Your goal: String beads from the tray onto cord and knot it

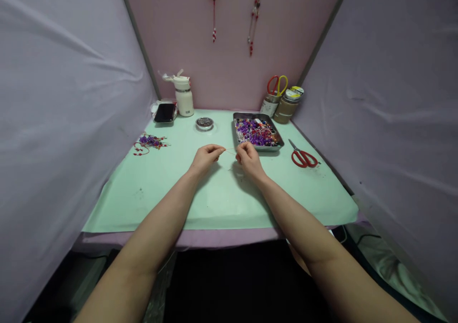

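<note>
A thin, pale cord [231, 149] runs between my two hands above the green tabletop. My left hand [208, 156] is closed, pinching one end between thumb and fingertips. Fingers curled, my right hand [248, 158] pinches the cord from the other side. Just behind my right hand is a metal tray [269, 148] filled with purple, red and clear beads [250, 131]. A small round container [204, 124] of dark bits sits beyond my left hand. Whether a bead is hidden in my fingers I cannot tell.
Red-handled scissors [304, 158] lie at the right. A beaded bundle [152, 141] rests at the left, near a phone [165, 113] and a white bottle [184, 96]. Jars [286, 109] stand at the back right, one holding scissors. Beaded strings [254, 20] hang on the pink back wall.
</note>
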Action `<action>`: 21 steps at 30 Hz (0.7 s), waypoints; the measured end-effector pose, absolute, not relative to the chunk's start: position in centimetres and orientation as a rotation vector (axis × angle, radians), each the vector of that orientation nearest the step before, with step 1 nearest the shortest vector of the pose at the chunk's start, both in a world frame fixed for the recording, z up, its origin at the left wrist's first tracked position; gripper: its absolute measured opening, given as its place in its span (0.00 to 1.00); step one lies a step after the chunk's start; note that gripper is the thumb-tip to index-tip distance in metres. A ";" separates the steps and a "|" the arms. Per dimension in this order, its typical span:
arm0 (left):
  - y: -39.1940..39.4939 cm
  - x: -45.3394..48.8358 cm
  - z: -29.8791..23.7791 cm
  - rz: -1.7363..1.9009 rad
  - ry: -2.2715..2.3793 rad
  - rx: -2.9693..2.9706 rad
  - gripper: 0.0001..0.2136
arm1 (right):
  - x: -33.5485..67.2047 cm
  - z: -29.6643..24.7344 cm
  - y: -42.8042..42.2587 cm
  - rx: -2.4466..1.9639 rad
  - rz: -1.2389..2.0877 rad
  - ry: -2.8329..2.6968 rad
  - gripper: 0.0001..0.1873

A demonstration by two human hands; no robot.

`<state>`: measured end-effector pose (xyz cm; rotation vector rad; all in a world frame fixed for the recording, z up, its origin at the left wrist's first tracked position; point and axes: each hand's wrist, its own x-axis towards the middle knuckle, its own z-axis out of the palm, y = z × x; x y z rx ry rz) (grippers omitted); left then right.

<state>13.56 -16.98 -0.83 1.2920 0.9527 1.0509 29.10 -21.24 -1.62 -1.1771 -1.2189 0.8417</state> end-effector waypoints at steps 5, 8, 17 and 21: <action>-17.3 13.2 -0.4 0.969 0.931 1.313 0.11 | 29.5 -1.1 -21.2 -1.116 0.985 -1.187 0.11; -17.6 13.1 -0.1 0.936 0.912 1.273 0.11 | 29.8 -1.3 -21.0 -1.122 0.986 -1.208 0.12; -17.9 13.1 0.5 0.884 0.920 1.214 0.16 | 30.1 -1.6 -20.7 -1.139 0.960 -1.202 0.13; -17.8 13.0 0.1 0.893 0.990 1.361 0.18 | 30.0 -1.5 -20.8 -1.140 0.972 -1.226 0.13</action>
